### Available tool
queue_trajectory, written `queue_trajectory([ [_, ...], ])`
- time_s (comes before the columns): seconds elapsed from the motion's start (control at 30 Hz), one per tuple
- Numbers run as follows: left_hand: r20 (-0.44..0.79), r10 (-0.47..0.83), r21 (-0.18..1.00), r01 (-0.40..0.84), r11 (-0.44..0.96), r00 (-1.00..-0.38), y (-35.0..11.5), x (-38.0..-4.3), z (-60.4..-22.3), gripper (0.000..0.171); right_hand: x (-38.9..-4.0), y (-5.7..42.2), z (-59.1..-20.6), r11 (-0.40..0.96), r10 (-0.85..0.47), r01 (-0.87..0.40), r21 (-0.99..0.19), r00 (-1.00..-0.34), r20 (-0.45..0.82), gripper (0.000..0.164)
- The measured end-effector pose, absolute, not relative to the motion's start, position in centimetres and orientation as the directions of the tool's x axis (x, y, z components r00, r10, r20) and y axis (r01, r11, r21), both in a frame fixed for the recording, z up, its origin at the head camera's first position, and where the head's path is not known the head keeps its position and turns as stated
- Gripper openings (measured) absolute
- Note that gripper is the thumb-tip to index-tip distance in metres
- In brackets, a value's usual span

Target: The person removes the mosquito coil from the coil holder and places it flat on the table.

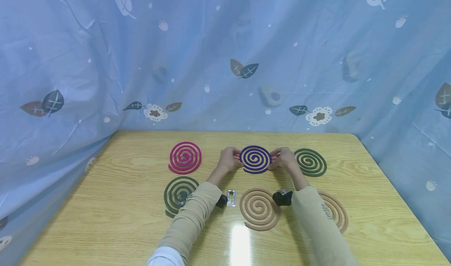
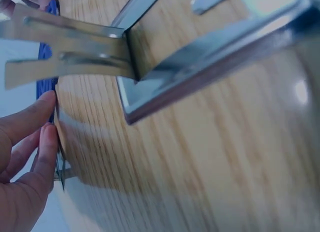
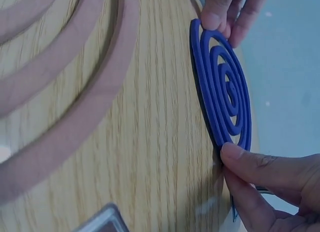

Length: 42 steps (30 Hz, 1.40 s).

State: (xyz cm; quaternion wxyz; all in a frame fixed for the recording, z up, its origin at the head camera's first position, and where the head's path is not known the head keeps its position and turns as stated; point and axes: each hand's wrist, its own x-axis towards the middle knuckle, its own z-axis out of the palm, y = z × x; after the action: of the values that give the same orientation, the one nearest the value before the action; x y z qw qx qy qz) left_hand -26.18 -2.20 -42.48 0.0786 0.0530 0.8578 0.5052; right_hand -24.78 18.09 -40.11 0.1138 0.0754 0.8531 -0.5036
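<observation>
Near the table's far edge, a blue-purple mosquito coil (image 1: 255, 159) is held between both hands. My left hand (image 1: 229, 160) pinches its left rim with thumb and fingers. On the opposite rim, my right hand (image 1: 283, 159) grips it the same way; in the right wrist view that thumb lies on top of the coil (image 3: 203, 82) with a finger beneath. Whether the coil touches the table cannot be told. A pink coil (image 1: 184, 157) lies to the left, and a dark green coil (image 1: 308, 162) lies just right of the right hand.
Another green coil (image 1: 166, 197) lies partly under the left sleeve. Two tan coils (image 1: 259, 206) lie nearer, one partly covered by the right sleeve. A metal coil stand (image 1: 228, 198) with an upturned tongue (image 2: 95, 67) sits between the forearms. A blue patterned curtain (image 1: 218, 62) surrounds the table.
</observation>
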Motion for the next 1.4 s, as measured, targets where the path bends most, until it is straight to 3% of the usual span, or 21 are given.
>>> queue_trajectory([
  [0.23, -0.092, 0.156, 0.868, -0.003, 0.497, -0.983, -2.2, -26.3, -42.4, 0.044, -24.7, 17.9, -40.0, 0.514, 0.039, 0.239, -0.824, -0.966, -0.256, 0.057],
  [0.43, -0.108, 0.154, 0.860, -0.015, 0.510, -0.982, -2.2, -26.4, -42.5, 0.045, -24.4, 18.1, -40.4, 0.459, 0.032, 0.254, -0.852, -0.963, -0.269, 0.057],
  [0.7, -0.075, 0.199, 0.876, 0.031, 0.481, -0.977, -2.8, -28.6, -45.2, 0.046, -24.3, 18.1, -40.7, 0.410, 0.031, 0.252, -0.877, -0.964, -0.263, 0.053],
  [0.83, -0.105, 0.184, 0.880, -0.004, 0.476, -0.977, -2.5, -27.5, -43.6, 0.046, -24.1, 18.2, -40.7, 0.447, 0.040, 0.240, -0.862, -0.968, -0.248, 0.048],
  [1.13, 0.031, 0.157, 0.839, 0.112, 0.533, -0.987, -2.7, -25.6, -42.2, 0.033, -23.5, 18.4, -40.0, 0.499, 0.025, 0.163, -0.851, -0.984, -0.174, 0.046],
  [1.4, 0.113, 0.259, 0.903, 0.208, 0.376, -0.959, -4.6, -23.6, -40.6, 0.029, -22.1, 19.0, -38.7, 0.475, -0.091, 0.028, -0.880, -0.993, -0.080, 0.045],
])
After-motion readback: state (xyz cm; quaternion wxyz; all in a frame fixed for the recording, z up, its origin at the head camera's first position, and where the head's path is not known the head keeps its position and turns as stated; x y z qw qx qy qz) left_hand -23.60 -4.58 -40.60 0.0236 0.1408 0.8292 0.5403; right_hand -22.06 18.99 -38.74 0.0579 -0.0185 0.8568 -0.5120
